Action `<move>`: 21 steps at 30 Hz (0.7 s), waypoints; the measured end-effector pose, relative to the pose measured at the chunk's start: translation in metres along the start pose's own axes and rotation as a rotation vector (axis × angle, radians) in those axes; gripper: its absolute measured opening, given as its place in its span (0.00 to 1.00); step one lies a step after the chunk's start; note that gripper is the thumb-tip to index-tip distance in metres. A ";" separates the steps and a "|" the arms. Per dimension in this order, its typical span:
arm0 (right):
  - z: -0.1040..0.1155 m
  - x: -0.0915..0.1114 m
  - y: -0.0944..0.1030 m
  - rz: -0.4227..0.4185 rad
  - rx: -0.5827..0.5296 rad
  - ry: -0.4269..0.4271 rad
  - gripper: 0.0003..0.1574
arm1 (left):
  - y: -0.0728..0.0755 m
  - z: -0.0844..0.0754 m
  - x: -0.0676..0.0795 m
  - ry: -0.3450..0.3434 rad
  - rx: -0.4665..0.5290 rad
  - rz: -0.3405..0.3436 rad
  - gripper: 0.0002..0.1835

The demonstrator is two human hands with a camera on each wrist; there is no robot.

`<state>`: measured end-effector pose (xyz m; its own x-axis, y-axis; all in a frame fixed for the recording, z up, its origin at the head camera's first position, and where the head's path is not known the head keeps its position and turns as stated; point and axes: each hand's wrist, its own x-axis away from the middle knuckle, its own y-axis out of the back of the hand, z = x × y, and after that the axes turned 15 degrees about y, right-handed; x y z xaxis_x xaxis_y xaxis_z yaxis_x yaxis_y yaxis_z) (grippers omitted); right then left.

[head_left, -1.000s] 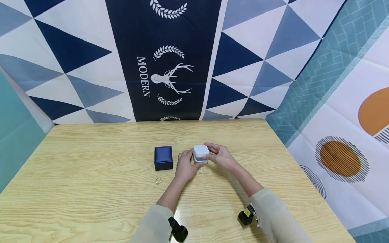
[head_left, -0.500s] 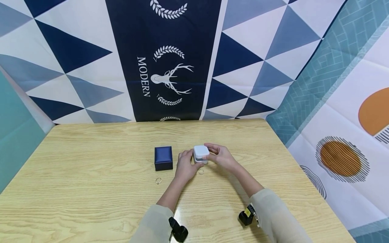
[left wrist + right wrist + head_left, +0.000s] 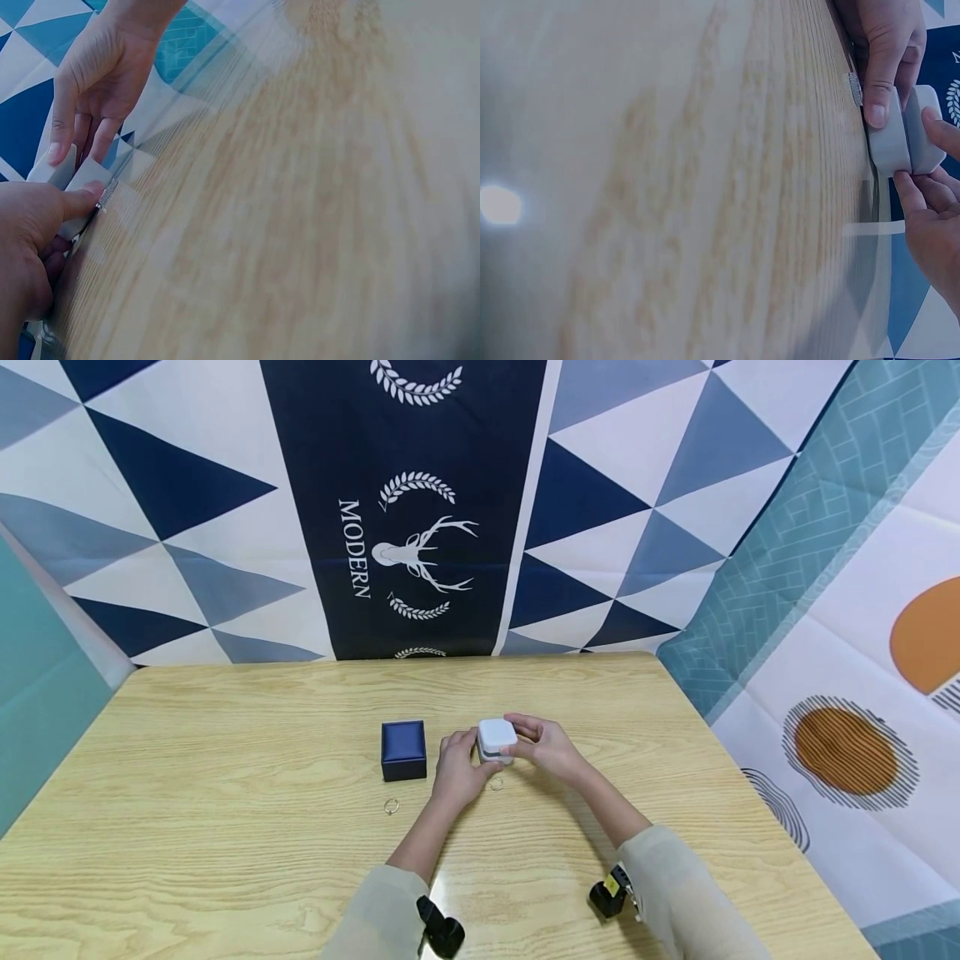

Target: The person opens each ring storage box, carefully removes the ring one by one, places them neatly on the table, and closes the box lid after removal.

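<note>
In the head view a small white box (image 3: 497, 737) with rounded corners stands on the table between the two hands. My left hand (image 3: 456, 772) grips its lower part from the left, with the thumb along the front. From the right, my right hand (image 3: 546, 748) pinches the lid (image 3: 925, 129) between thumb and fingers. A narrow gap shows between the lid and the base (image 3: 889, 141) in the right wrist view. The inside of the box is hidden. Just in front of it lies a thin ring (image 3: 497, 784), its sparkling band (image 3: 107, 193) visible in the left wrist view.
To the left of the hands stands a dark blue box (image 3: 403, 750), lid down. A second ring (image 3: 391, 807), gold-coloured, lies in front of it. Patterned cloth (image 3: 420, 510) hangs behind the wooden table (image 3: 225, 827) and along its right side.
</note>
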<state>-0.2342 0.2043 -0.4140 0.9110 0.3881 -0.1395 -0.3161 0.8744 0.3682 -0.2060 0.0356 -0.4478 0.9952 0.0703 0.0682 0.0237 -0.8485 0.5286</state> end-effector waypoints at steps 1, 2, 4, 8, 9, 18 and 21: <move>0.000 0.000 0.000 0.001 -0.001 0.001 0.39 | 0.000 0.000 0.000 0.001 0.001 0.000 0.36; 0.000 0.000 0.000 0.001 -0.001 0.003 0.39 | 0.000 0.000 0.000 0.003 -0.001 0.001 0.35; 0.000 0.000 0.000 0.002 -0.001 0.008 0.38 | -0.001 0.000 -0.001 0.003 -0.003 -0.001 0.35; -0.001 0.000 0.000 0.004 0.001 0.015 0.38 | -0.001 0.000 -0.001 0.000 -0.005 -0.005 0.36; -0.001 0.000 0.000 0.004 -0.001 0.013 0.38 | 0.000 0.000 -0.001 -0.001 -0.005 -0.005 0.36; -0.004 -0.001 0.000 0.007 -0.004 0.011 0.39 | 0.000 0.001 -0.001 -0.003 -0.009 -0.008 0.36; -0.004 -0.001 0.000 0.007 0.000 0.006 0.40 | 0.000 0.001 -0.001 0.000 -0.009 -0.003 0.36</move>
<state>-0.2357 0.2051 -0.4172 0.9072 0.3957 -0.1426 -0.3223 0.8719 0.3687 -0.2070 0.0353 -0.4487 0.9951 0.0729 0.0669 0.0258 -0.8437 0.5361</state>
